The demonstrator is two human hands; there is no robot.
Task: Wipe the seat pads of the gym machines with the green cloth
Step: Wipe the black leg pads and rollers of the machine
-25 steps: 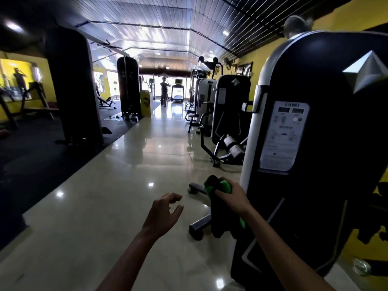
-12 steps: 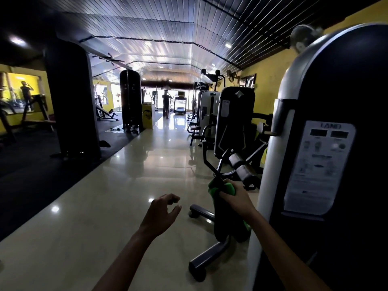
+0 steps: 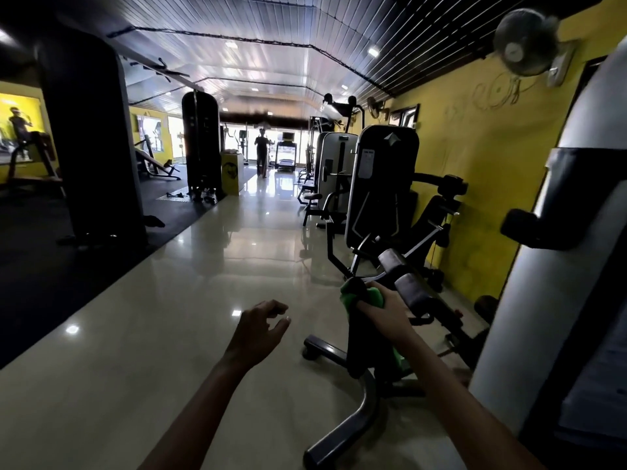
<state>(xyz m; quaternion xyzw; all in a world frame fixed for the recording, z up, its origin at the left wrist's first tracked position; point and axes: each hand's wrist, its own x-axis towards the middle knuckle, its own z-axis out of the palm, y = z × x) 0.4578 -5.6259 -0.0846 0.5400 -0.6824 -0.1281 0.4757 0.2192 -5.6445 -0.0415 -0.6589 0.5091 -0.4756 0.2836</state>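
— On the far left, what's there?

— A dark rubber mat (image 3: pixel 51 266) with a tall black machine column (image 3: pixel 88 147) standing on it, and a second black column (image 3: pixel 201 144) farther back. Beside the mat runs the glossy pale floor (image 3: pixel 135 351), with ceiling lights mirrored in it.

— And down the aisle?

— A person (image 3: pixel 261 154) stands far off near a treadmill (image 3: pixel 285 154), too small to tell more.

— The hands?

— The left hand (image 3: pixel 258 330) hangs over the floor, fingers loosely curled and apart, touching nothing. The right hand (image 3: pixel 383 310) is just to its right, fingers wrapped round the green cloth (image 3: pixel 369 295). The cloth is bunched at the top of the fist and partly hangs below the wrist, in front of a dark upright piece that I cannot make out clearly.

— What is next to it?

— Two grey roller pads (image 3: pixel 412 293) on a black machine frame (image 3: pixel 356 415), just right of the cloth; whether they touch, I cannot tell. Behind stands a black weight-stack machine (image 3: pixel 383 184). A white and black machine housing (image 3: pixel 556 266) fills the right edge, against the yellow wall (image 3: pixel 485 157), with a wall fan (image 3: pixel 524 42) above.
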